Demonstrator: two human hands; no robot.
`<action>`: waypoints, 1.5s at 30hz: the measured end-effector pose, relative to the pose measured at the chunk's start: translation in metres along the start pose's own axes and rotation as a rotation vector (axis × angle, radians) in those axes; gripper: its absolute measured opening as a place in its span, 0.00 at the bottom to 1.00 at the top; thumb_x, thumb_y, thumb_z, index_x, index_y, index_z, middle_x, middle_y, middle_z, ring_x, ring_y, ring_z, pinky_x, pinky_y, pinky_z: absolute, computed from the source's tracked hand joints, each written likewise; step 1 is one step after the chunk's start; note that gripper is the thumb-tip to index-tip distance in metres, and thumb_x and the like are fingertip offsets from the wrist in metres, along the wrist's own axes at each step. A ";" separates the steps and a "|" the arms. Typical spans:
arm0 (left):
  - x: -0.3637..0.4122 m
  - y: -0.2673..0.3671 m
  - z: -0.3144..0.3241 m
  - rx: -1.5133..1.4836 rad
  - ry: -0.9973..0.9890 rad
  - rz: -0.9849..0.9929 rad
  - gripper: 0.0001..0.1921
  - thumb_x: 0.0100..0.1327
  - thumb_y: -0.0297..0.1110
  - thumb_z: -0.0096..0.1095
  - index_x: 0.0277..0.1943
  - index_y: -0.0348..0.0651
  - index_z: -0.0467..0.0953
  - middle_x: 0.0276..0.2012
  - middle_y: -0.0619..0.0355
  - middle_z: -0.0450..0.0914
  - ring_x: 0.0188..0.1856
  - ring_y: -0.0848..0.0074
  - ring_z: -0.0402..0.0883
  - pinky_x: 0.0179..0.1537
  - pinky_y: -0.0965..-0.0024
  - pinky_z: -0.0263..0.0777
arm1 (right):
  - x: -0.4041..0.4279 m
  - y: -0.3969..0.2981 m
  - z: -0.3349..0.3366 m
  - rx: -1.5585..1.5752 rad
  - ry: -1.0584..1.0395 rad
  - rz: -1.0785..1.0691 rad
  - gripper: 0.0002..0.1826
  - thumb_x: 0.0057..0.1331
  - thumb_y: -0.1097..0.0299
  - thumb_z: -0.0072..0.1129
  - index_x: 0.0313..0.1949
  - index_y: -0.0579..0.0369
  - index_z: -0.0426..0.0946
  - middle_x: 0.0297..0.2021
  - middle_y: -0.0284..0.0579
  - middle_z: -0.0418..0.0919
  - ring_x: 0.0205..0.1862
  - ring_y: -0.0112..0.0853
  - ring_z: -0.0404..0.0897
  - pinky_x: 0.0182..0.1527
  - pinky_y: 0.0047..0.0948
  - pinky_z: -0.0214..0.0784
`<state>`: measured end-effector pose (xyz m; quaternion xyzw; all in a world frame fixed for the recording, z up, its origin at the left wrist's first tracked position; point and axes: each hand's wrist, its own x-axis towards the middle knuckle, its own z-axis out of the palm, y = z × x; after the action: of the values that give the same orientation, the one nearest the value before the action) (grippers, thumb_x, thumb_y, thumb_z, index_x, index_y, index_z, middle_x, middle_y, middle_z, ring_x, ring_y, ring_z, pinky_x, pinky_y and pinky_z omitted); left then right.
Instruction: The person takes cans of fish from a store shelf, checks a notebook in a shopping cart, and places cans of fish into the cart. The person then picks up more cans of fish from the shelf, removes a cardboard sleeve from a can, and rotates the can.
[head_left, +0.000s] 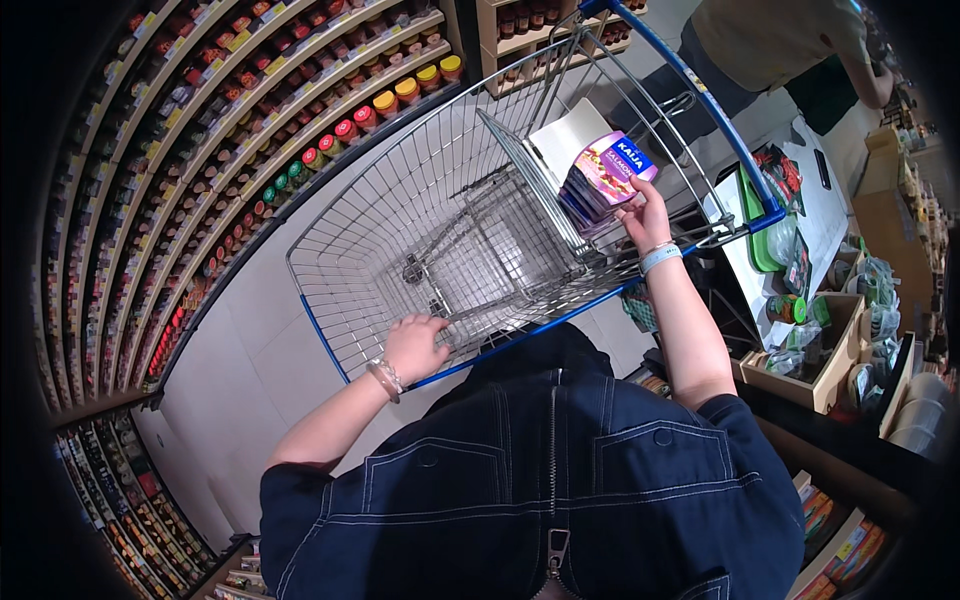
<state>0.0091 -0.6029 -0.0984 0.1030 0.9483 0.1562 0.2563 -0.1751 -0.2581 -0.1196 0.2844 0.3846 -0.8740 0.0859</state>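
A metal wire shopping cart (352, 217) with blue edging stands before me. My right hand (646, 214) grips the edge of a purple and blue Kaija salmon package (611, 166), the front one of what looks like a stack. Darker layers show beneath it. These packs sit over the cart's upper seat section, against a white flap (574, 126). Over the near side of the basket, by its blue rim, is my left hand (416, 346), its fingers loosely bent and nothing in them. Whether its palm rests on the wire is hard to tell. Bare wire mesh shows in the basket's bottom.
Curved-looking shelves of jars (247, 127) line the left. Beyond the cart's blue handle (694, 79), a person (765, 45) stands close by. At right, a white counter (817, 202) bears a green tray (757, 217), a green-lidded jar (786, 308) and a wooden box (817, 360).
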 end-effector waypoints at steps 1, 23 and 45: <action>0.002 -0.010 -0.004 0.003 -0.002 0.010 0.20 0.48 0.41 0.55 0.45 0.45 0.73 0.41 0.53 0.74 0.49 0.64 0.69 0.50 0.62 0.60 | 0.002 0.000 -0.005 0.004 0.007 -0.008 0.08 0.55 0.69 0.54 0.36 0.50 0.70 0.26 0.35 0.75 0.29 0.25 0.75 0.27 0.25 0.61; 0.047 0.021 0.118 -0.906 -0.130 0.015 0.18 0.59 0.39 0.51 0.49 0.38 0.69 0.32 0.55 0.76 0.32 0.75 0.73 0.36 0.74 0.68 | 0.107 -0.090 0.074 -0.604 -0.246 -0.182 0.46 0.46 0.71 0.63 0.59 0.67 0.42 0.41 0.49 0.69 0.35 0.31 0.75 0.38 0.31 0.69; 0.035 0.070 0.097 -0.452 0.257 -0.432 0.12 0.50 0.31 0.53 0.39 0.45 0.76 0.33 0.57 0.78 0.37 0.67 0.77 0.38 0.67 0.70 | 0.231 -0.020 0.052 -1.097 -0.688 0.835 0.23 0.56 0.76 0.52 0.53 0.61 0.62 0.40 0.42 0.75 0.38 0.28 0.76 0.40 0.24 0.70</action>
<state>0.0373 -0.5040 -0.1692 -0.1805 0.9141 0.3163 0.1781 -0.3951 -0.2663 -0.2086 0.0349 0.5754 -0.4925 0.6520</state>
